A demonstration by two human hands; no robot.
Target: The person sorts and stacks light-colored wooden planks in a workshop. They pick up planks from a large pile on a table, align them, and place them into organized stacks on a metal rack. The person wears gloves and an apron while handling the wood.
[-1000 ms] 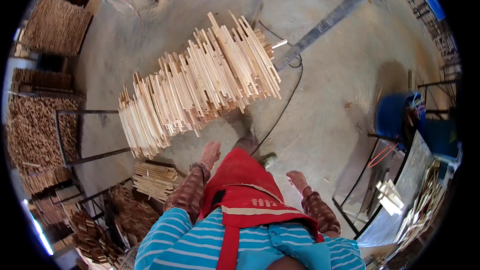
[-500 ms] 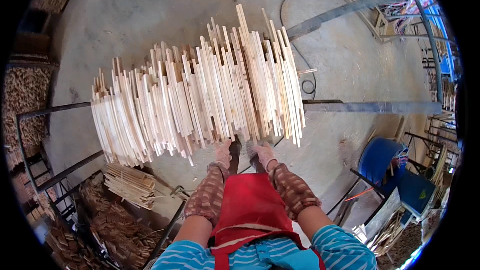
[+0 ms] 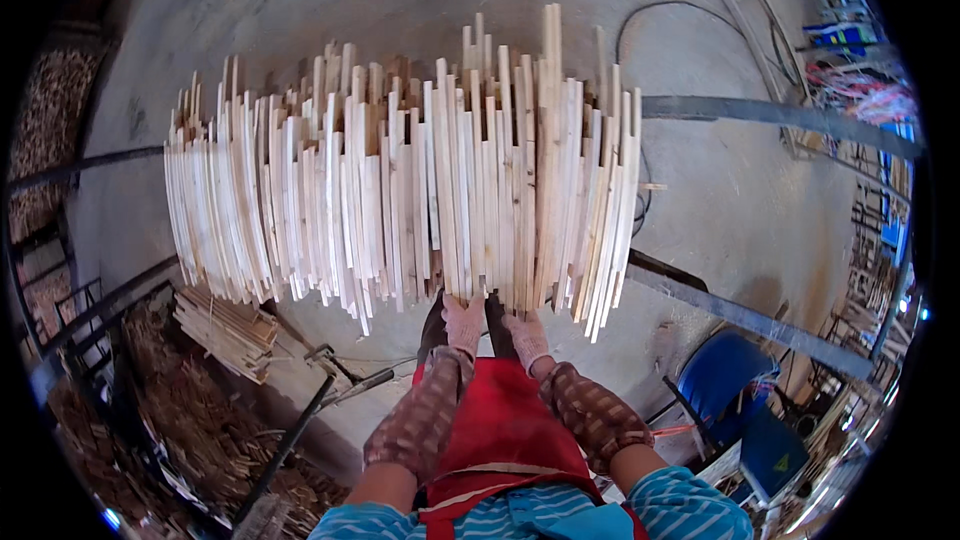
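A wide row of pale wooden strips [image 3: 400, 190] lies side by side in front of me, their ends uneven, across dark metal rails. My left hand [image 3: 463, 324], in a pale knitted glove, grips the near ends of a few strips in the middle of the row, thumb on top. Just to its right, my gloved right hand [image 3: 527, 336] is closed at the near ends of neighbouring strips. The strips' ends hide part of the fingers on both hands.
A metal rail [image 3: 780, 120] runs off to the right, with another rail [image 3: 750, 318] nearer. At lower left lie a small stack of wood strips [image 3: 225, 335] and a heap of offcuts [image 3: 190, 410]. A blue chair [image 3: 728, 380] stands at lower right. A black cable [image 3: 660, 6] curves over the floor.
My view has turned, so the row of strips now looks straighter and lower at its right end. Both hands stay at the near ends of the strips.
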